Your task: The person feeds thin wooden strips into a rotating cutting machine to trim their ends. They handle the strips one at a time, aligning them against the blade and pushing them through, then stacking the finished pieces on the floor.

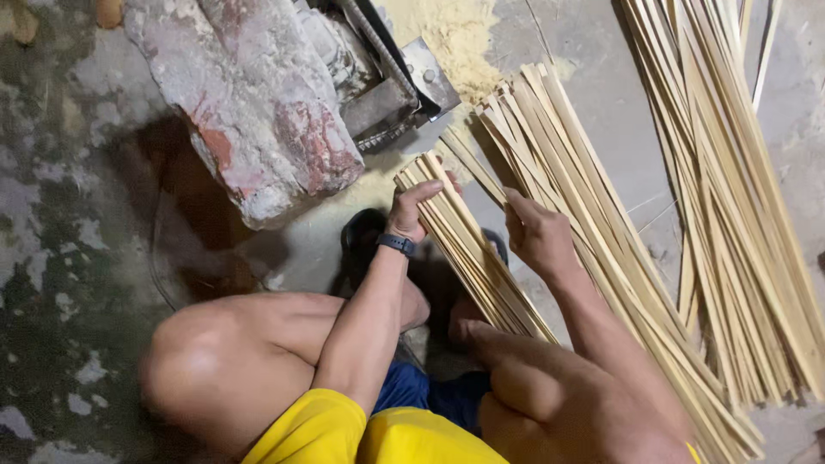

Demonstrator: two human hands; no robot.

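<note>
The left hand [411, 209] is clenched around the upper end of a small bundle of pale bamboo strips [471, 249], thumb and fingers wrapped over it, a dark wristband [396, 245] just below on the wrist. This bundle runs slantwise down from that hand toward the person's knees, and it serves here as the landmark. Just right of the bundle, the right hand [534, 234] presses against its side with the fingers curled; whether it truly grips any strips cannot be told. Beyond that hand, further right of the bundle, a larger heap of strips [593, 232] lies on the concrete floor [619, 94], and well to the right of the bundle lies another long pile [730, 189]. Up and left of the bundle sits a worn, red-stained block [258, 103] with a metal machine part [387, 86] beside it, and sawdust [447, 34] above.
</note>
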